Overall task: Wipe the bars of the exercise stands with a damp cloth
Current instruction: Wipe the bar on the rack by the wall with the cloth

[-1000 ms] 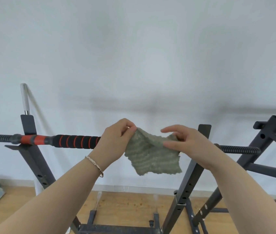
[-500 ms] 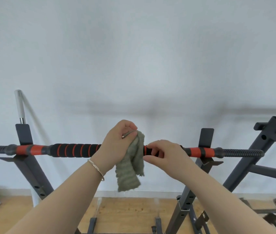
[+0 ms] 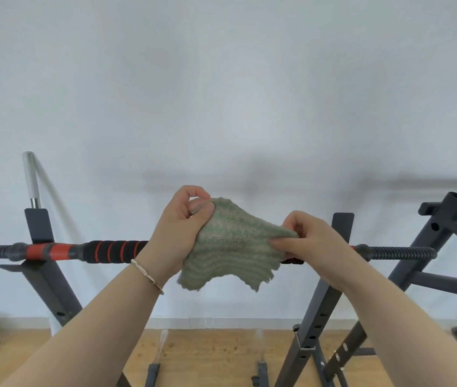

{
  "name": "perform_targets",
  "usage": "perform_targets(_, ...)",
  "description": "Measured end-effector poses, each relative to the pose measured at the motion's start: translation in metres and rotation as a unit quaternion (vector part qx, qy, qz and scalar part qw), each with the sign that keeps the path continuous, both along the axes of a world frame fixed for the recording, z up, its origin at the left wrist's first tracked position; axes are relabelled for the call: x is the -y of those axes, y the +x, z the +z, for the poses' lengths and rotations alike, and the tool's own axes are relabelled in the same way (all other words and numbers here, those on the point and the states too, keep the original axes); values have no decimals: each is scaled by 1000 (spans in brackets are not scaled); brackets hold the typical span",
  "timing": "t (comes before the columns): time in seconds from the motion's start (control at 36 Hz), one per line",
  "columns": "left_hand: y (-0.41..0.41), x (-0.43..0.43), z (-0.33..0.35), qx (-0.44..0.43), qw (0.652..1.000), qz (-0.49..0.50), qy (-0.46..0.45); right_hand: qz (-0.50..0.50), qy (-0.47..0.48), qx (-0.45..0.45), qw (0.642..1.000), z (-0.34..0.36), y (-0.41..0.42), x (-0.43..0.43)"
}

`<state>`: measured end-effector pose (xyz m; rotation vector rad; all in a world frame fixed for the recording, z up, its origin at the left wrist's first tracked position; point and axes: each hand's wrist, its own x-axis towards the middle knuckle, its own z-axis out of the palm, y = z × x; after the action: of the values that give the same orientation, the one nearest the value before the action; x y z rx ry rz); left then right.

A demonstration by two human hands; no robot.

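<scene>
We pinch the green cloth [image 3: 230, 247] with both hands: left hand [image 3: 178, 236] closed on its 10 o'clock corner, right hand [image 3: 309, 241] closed on its 3 o'clock edge. The cloth hangs spread between them, in front of the bar [image 3: 110, 250], which spans two stands [image 3: 44, 272] from 9 to 3 o'clock.

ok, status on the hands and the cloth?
Left hand and right hand both pinching the green cloth, spread between them. Cloth in front of the bar; contact unclear. Nothing in the way.
</scene>
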<state>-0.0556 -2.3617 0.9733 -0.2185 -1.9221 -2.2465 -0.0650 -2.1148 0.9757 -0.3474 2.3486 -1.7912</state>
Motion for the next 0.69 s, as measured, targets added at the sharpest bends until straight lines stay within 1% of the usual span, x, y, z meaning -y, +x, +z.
perform_targets(0.03, -1, -1, -2, -4, 1000, 2, -9, -4, -4, -1, 1000, 3, -1, -3)
perform_targets(0.08, -4, -3, -3, -10, 999, 15, -33, -14, 17, -25, 999, 7, -6, -8)
perform_targets(0.14, -10, -7, -5, -9, 997, 48, -62, -26, 36, -45, 998, 11, -12, -11)
perform_targets(0.19, -19, -10, -6, -7, 989, 98, -111, -37, 56, -57, 996, 14, -20, -13)
perform_targets(0.22, -23, -12, -7, -12, 980, 119, -156, -45, 88, -69, 993, 14, -25, -15)
perform_targets(0.25, -27, -14, -10, -20, 964, 134, -228, -53, 134, -85, 986, 14, -29, -18)
perform_targets(0.28, -29, -16, -14, -35, 931, 149, -332, -58, 181, -100, 977, 14, -31, -23)
perform_targets(0.31, -30, -20, -19, -64, 878, 176, -440, -58, 220, -112, 967, 14, -33, -28)
perform_targets(0.33, -30, -25, -23, -115, 819, 202, -525, -48, 255, -116, 959, 14, -34, -32)
perform_targets(0.36, -29, -31, -26, -178, 771, 205, -576, -28, 291, -108, 950, 13, -32, -36)
perform_targets(0.39, -27, -39, -29, -232, 739, 178, -608, 0, 329, -94, 940, 13, -30, -38)
perform_targets(0.42, -26, -46, -31, -258, 718, 124, -634, 29, 369, -82, 925, 10, -29, -40)
perform_targets(0.44, -25, -52, -34, -257, 705, 56, -659, 54, 406, -78, 909, 7, -28, -42)
perform_targets(0.47, -26, -57, -37, -234, 689, -5, -686, 73, 436, -80, 893, 5, -27, -43)
perform_targets(0.5, -27, -62, -41, -211, 664, -43, -716, 85, 457, -84, 882, 2, -26, -44)
perform_targets(0.53, -29, -65, -45, -203, 639, -55, -740, 93, 470, -89, 873, 1, -26, -45)
perform_targets(0.56, -32, -68, -48, -203, 623, -50, -754, 98, 481, -93, 866, -1, -26, -45)
perform_targets(0.64, -39, -74, -52, -199, 607, -11, -769, 111, 514, -112, 843, -10, -27, -42)
perform_targets(0.69, -43, -76, -52, -194, 599, -1, -777, 112, 510, -132, 842, -18, -28, -42)
